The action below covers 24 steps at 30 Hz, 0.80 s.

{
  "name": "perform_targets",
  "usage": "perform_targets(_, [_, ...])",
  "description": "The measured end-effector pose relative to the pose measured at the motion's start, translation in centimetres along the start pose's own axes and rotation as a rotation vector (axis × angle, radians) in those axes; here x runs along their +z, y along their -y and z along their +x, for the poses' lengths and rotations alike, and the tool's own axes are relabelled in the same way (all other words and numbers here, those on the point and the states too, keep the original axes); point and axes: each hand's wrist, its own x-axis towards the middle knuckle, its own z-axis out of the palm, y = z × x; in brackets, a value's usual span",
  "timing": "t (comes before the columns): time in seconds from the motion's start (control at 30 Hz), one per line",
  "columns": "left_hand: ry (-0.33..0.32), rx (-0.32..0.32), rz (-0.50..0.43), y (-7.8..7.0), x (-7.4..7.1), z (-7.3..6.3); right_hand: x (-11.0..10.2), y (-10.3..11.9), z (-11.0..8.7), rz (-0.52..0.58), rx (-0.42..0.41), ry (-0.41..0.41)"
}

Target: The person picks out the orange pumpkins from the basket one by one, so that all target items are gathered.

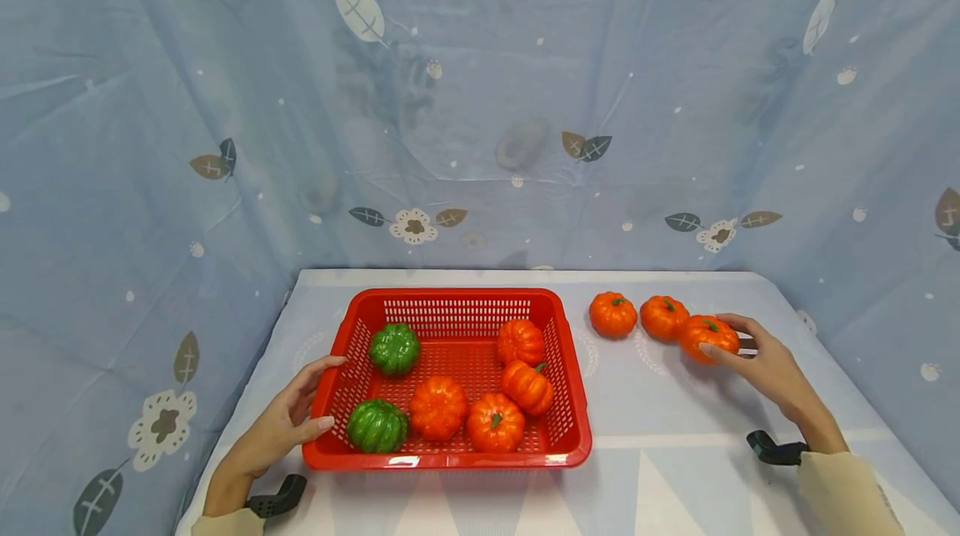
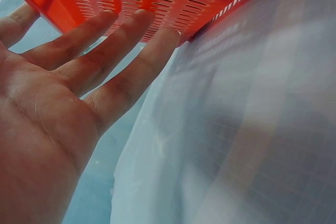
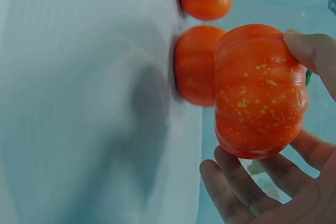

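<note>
My right hand (image 1: 776,365) holds an orange toy pumpkin (image 1: 703,339) between thumb and fingers. In the right wrist view this pumpkin (image 3: 257,93) appears raised off the table, its yellow-speckled side showing. Two more orange pumpkins, a nearer one (image 1: 663,318) and a farther one (image 1: 612,315), stand just left of it on the table. My left hand (image 1: 279,428) is at the left side of a red plastic basket (image 1: 450,460), with its fingers extended against the slotted wall (image 2: 152,3). Inside lie green pumpkins (image 1: 394,349) and several orange pumpkins (image 1: 438,408).
A pale patterned cloth covers the table (image 1: 630,411). Blue printed fabric (image 1: 480,102) hangs behind and along both sides. Dark wrist-worn devices sit on both wrists, the left one (image 1: 277,497) near the basket's front left corner.
</note>
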Motion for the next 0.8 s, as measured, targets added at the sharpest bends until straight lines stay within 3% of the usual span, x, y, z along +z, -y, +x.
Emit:
perform_targets(0.37, [-0.017,-0.031,0.011,-0.3,0.2,0.0,-0.3,-1.8,1.9,-0.001,0.105,-0.057])
perform_targets(0.67, [-0.015,-0.012,0.014,-0.2,0.2,-0.1,-0.2,-2.6,3.9,-0.050,0.179,-0.094])
perform_targets(0.8, [-0.014,-0.009,0.011,-0.2,0.1,-0.1,0.2,-2.5,4.7,-0.020,0.212,-0.097])
